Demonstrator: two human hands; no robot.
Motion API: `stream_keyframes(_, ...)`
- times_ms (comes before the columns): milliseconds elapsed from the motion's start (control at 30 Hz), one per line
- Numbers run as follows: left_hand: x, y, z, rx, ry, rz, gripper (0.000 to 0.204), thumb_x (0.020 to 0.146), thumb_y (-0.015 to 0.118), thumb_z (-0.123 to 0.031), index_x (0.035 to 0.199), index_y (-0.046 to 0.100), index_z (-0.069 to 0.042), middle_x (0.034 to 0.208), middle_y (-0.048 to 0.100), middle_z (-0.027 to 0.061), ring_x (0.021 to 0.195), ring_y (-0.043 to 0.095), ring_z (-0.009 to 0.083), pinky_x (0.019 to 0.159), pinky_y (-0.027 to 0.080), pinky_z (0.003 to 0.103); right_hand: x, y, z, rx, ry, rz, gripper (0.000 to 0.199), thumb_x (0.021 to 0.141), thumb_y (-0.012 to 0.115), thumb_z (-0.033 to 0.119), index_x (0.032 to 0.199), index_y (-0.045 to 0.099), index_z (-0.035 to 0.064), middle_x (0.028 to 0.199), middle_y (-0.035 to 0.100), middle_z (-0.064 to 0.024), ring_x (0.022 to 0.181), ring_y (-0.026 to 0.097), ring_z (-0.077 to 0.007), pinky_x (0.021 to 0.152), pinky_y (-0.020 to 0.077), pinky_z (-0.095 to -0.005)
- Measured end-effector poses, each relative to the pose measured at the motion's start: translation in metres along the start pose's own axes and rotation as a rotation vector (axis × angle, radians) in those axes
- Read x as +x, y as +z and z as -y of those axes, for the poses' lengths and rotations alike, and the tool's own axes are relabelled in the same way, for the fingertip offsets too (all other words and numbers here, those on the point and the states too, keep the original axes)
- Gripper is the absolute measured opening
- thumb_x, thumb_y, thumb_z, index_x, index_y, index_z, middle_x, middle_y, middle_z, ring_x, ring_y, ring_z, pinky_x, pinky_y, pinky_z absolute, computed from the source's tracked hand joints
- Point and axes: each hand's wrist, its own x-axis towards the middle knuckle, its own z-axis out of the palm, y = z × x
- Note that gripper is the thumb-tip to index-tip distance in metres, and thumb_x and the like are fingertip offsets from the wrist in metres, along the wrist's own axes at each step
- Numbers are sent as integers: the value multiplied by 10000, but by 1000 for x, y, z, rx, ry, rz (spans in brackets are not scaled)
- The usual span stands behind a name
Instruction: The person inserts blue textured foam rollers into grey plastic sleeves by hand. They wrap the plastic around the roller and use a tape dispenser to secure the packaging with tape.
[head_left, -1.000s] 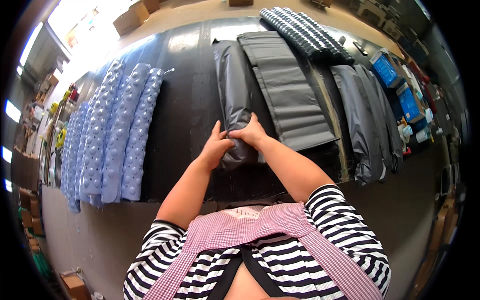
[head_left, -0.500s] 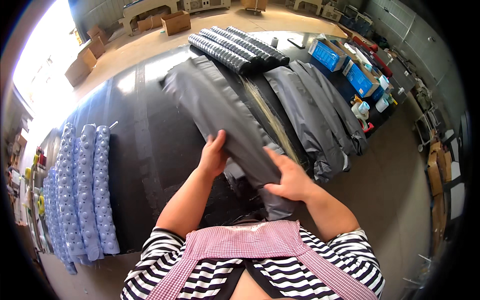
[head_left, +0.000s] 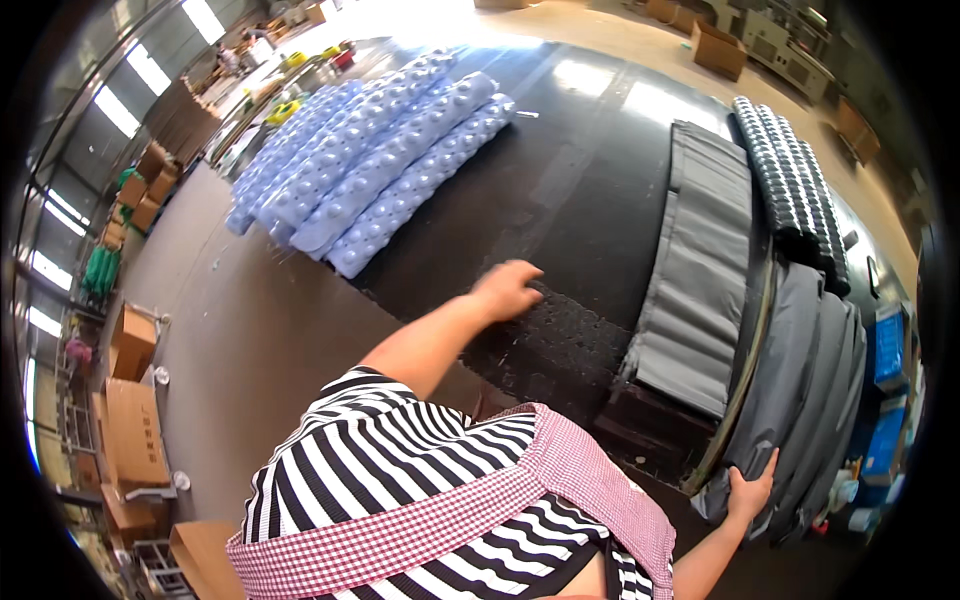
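My left hand point(head_left: 508, 291) hovers over the black table point(head_left: 540, 200), its fingers loosely stretched and holding nothing. Low on the right, my right hand point(head_left: 750, 492) rests against the near end of several folded grey sheets point(head_left: 785, 370), with thumb and fingers apart. Between my hands a long grey sheet point(head_left: 695, 280) lies flattened on the table, its near end by the front edge. A strip of pale yellowish strands point(head_left: 752, 375) runs between it and the folded grey sheets.
Pale blue bumpy rolled mats point(head_left: 400, 165) lie at the table's left end. Shiny black bumpy rolls point(head_left: 790, 185) lie at the far right, with blue boxes point(head_left: 886, 440) nearer. Cardboard boxes point(head_left: 135, 440) stand on the floor to the left.
The grey sheet held in both hands now lies flat on the table, released. My view has swung left; my left hand is over bare tabletop, my right at the folded grey sheets.
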Motion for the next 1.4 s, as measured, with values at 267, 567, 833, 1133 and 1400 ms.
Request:
stream_keyframes(267, -75, -161, 169, 636, -217, -668, 393, 837, 746, -219, 1202, 670, -92, 1322, 602, 119, 1229, 532, 343, 1043, 437, 448, 3, 1, -33, -28, -91, -41, 712, 884, 751, 209, 1512, 448, 65, 1432, 522, -259, 1315, 501, -399, 1126, 370, -432)
stream_keyframes(567, -44, -199, 205, 937, -447, -454, 870, 813, 772, -415, 1470, 374, -7, 1475, 439, 201, 1321, 424, 359, 1138, 273, 530, -93, 46, 259, 403, -360, -107, 532, 902, 686, 43, 1413, 541, 45, 1453, 517, -143, 1320, 518, -291, 1018, 458, -403)
stream_keyframes(833, -134, -192, 133, 211, 466, -16, 647, 767, 813, -215, 1358, 600, -60, 1327, 623, 181, 1167, 595, 312, 1060, 417, 447, -160, 128, 452, 714, -561, 448, 566, 808, 742, 72, 1353, 588, 63, 1372, 580, -127, 1250, 565, -275, 989, 490, -388)
stream_keyframes(1133, -104, -158, 160, 177, 200, 184, 958, 839, 748, -500, 1547, 318, -19, 1330, 554, 218, 1172, 568, 398, 1013, 475, 456, -195, 248, 536, 1204, -14, 1078, 628, 947, 628, 75, 1494, 359, -76, 1346, 586, -175, 1210, 590, -250, 1023, 481, -347)
stream_keyframes(1400, -93, -123, 82, -189, 61, 386, 1175, 803, 805, -483, 1609, 82, -27, 1487, 328, 377, 1338, 457, 488, 1118, 410, 462, -197, 204, 530, 1409, 270, 849, 548, 996, 627, 253, 1429, 400, 5, 1258, 607, -151, 1151, 626, -256, 986, 534, -427)
